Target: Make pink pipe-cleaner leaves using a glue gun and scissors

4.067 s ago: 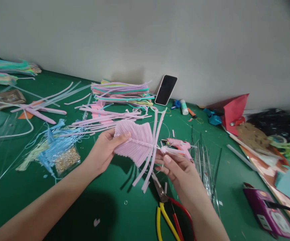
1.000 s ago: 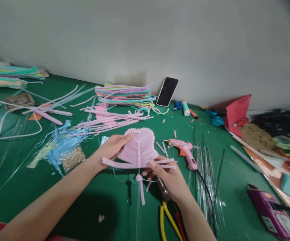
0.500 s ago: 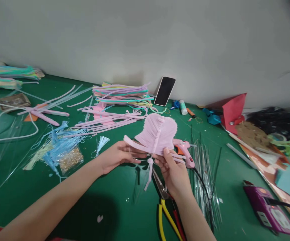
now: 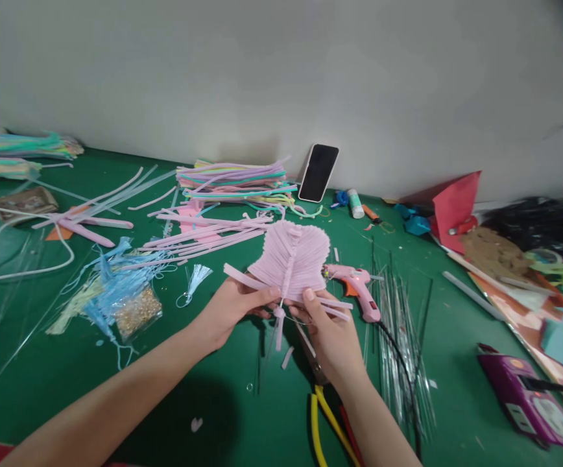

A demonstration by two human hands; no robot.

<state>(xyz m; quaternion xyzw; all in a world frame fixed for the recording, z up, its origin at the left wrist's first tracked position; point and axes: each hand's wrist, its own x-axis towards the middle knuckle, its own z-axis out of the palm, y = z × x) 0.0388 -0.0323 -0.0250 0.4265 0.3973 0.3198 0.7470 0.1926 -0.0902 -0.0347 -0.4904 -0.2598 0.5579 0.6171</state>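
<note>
A pale pink leaf of pipe cleaners (image 4: 305,256), with a braided-looking midrib, is held between both hands above the table. My left hand (image 4: 227,311) pinches its lower left edge, thumb on top and fingers underneath. On the lower right, my right hand (image 4: 335,340) grips it the same way, its thumb pressed on the strips. Loose pink ends stick out on both sides. Below the leaf hangs a small knotted pink stem (image 4: 279,318) with thin wire. Pliers with yellow handles (image 4: 315,418) lie partly hidden under my right forearm.
A pink glue gun (image 4: 359,292) lies right of the leaf, beside thin wires (image 4: 398,350). A purple power box (image 4: 529,395) is at the right. Pipe-cleaner bundles (image 4: 235,178) and a leaning phone (image 4: 318,172) stand behind. Blue tassels (image 4: 111,279) and bagged gold beads (image 4: 138,311) lie left.
The leaf has shifted a little left, and both hands have moved with it. My left thumb has come up onto the leaf's lower edge. More of the glue gun is uncovered.
</note>
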